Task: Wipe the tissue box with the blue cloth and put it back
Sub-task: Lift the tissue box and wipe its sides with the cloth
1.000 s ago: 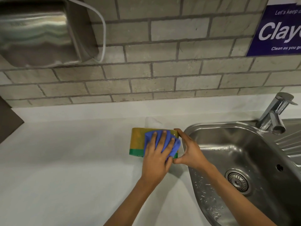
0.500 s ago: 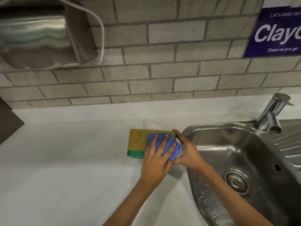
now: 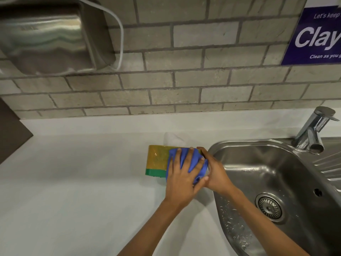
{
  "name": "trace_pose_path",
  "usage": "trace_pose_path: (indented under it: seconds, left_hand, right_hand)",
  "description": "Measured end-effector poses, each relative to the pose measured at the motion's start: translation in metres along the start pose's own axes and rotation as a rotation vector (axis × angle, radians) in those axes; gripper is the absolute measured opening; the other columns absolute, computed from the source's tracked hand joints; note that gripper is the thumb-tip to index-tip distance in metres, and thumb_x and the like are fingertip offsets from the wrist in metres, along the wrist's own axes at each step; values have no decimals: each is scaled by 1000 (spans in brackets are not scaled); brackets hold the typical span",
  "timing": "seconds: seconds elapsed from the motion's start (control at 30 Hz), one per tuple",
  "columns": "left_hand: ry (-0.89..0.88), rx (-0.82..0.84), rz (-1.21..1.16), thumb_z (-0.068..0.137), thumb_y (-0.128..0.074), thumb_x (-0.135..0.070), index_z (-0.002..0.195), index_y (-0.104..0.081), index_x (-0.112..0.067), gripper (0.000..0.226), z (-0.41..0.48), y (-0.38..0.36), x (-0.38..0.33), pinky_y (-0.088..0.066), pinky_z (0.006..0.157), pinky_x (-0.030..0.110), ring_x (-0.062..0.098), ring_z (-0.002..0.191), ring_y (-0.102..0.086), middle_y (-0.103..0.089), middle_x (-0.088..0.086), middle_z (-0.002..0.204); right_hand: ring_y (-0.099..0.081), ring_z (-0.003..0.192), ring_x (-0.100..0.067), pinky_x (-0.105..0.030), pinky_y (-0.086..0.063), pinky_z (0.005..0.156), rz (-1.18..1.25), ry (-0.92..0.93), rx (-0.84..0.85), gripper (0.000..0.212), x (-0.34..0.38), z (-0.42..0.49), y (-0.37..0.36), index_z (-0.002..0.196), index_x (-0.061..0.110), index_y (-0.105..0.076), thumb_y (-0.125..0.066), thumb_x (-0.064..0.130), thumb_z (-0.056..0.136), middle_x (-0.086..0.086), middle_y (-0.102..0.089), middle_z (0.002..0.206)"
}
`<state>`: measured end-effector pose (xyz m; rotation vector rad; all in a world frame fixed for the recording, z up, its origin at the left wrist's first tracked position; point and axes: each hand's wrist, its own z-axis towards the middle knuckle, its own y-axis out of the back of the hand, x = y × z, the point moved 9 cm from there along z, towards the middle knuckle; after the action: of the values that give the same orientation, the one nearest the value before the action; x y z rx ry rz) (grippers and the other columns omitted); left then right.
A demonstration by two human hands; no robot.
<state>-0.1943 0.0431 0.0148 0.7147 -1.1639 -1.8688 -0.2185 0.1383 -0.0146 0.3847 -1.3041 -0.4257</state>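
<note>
A yellow tissue box with a green bottom band stands on the white counter, just left of the sink. A white tissue sticks up behind its top. My left hand presses the blue cloth flat against the box's near face, at its right end, with the fingers spread over the cloth. My right hand grips the box's right end, thumb at the bottom corner and fingers on top. The right part of the box is hidden under the cloth and both hands.
A steel sink with a drain and water drops lies right of the box. A tap stands at its far right. A steel wall unit with a white cable and a blue sign hang on the brick wall.
My left hand has slid the blue cloth to the right along the box face, towards my right hand. More of the yellow face shows on the left. The right hand stays on the box's end.
</note>
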Motion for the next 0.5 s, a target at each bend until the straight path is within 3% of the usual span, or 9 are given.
trace_pose_path:
  seconds: [0.13, 0.23, 0.3, 0.5]
  left_hand:
    - [143, -12, 37, 95, -17, -49, 129, -58, -25, 58, 4, 8, 44, -44, 95, 58, 43, 120, -54, -58, 14, 134]
    - [301, -101, -49, 92, -40, -40, 132, -55, -19, 47, -2, 15, 82, -48, 95, 56, 50, 122, -48, -52, 22, 137]
    - [417, -132, -194, 92, -50, -35, 138, -46, -20, 49, -14, 12, 101, -48, 97, 52, 45, 128, -41, -43, 21, 144]
    - [606, -164, -398, 92, -49, -37, 145, -32, -23, 57, -45, 4, 118, -50, 86, 39, 33, 121, -46, -43, 15, 142]
  right_hand:
    - [-58, 106, -1, -12, -46, 89, -25, 26, -11, 94, 2, -2, -1, 132, 22, -39, -86, 30, 50, 13, -60, 118]
    - [-52, 114, -3, 0, -37, 92, -57, 15, -14, 103, -2, -3, -3, 136, 20, -35, -88, 32, 47, 8, -55, 126]
    - [-50, 115, -5, 4, -32, 91, -64, 12, -21, 104, -4, -3, -5, 136, 21, -35, -87, 32, 47, 7, -54, 128]
    - [-48, 116, -2, 6, -30, 91, -71, 19, -49, 104, -4, -7, -6, 136, 23, -34, -87, 34, 46, 11, -52, 128]
